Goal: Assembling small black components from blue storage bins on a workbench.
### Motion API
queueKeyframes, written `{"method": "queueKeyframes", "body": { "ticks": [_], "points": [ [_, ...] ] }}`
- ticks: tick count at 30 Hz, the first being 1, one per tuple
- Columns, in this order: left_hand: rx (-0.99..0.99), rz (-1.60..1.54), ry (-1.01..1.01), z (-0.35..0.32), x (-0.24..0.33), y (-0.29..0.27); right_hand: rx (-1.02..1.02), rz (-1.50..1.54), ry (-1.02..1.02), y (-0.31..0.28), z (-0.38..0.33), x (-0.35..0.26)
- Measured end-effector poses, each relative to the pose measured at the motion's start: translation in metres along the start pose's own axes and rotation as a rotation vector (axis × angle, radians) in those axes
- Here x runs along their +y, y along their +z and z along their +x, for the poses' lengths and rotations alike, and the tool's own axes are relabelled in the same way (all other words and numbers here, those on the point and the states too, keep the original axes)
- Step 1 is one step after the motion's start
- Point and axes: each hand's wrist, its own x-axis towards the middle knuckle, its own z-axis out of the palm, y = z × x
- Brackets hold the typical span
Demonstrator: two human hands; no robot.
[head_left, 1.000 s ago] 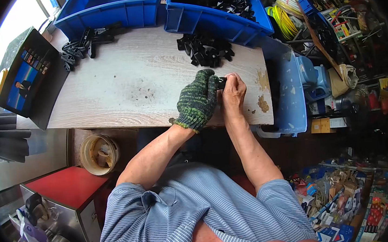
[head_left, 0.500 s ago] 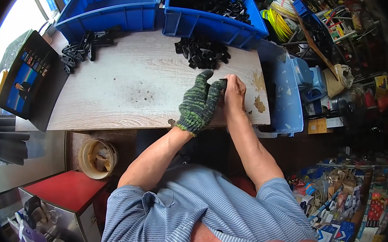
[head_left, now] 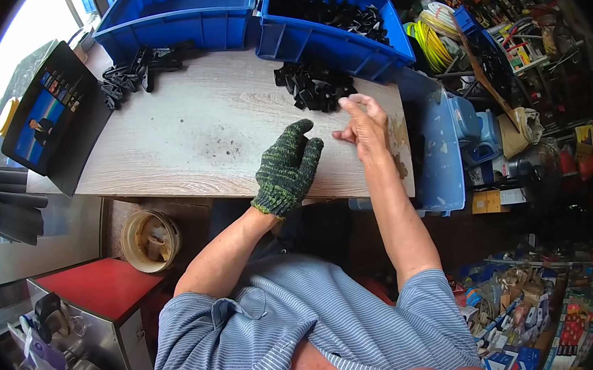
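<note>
My left hand [head_left: 288, 168], in a green and black knitted glove, hovers over the near side of the table. Its fingers and thumb are slightly bent and apart, with no object visible between them. My bare right hand [head_left: 366, 128] reaches toward a pile of small black plastic pieces [head_left: 312, 87]. Thumb and forefinger are spread, and nothing shows in them. The fingertips lie close to the pile's near edge; whether they touch it I cannot tell. Farther left on the table lie several black plastic clamps [head_left: 146, 67].
A blue bin [head_left: 182, 32] stands at the back left, and another blue bin [head_left: 340, 42] holding black pieces stands beside it. A tablet [head_left: 47, 120] leans at the table's left end. Below the wooden table [head_left: 186, 146] sits a bucket [head_left: 131, 244]. A light blue tub [head_left: 439, 150] adjoins the right edge.
My hands were together with a small dark piece between them; now they are apart. The left has drawn back to the left, while the right has opened and moved toward the pile.
</note>
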Motion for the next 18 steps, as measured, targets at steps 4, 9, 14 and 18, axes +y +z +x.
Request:
{"method": "queueKeyframes", "body": {
  "ticks": [4,9,14,18],
  "points": [
    [0.065,0.003,0.071,-0.001,-0.01,0.005,-0.147,-0.214,-0.01,0.037,0.004,-0.006],
    [0.04,0.026,0.081,0.0,-0.008,0.004,-0.135,-0.604,-0.134,0.056,0.013,-0.006],
    [-0.005,0.044,0.062,0.0,-0.001,0.0,-0.135,-0.613,-0.135,0.06,0.017,0.0],
    [0.06,0.055,0.116,0.001,-0.01,0.003,-0.043,-0.603,-0.107,0.059,0.015,0.001]
  ]
}}
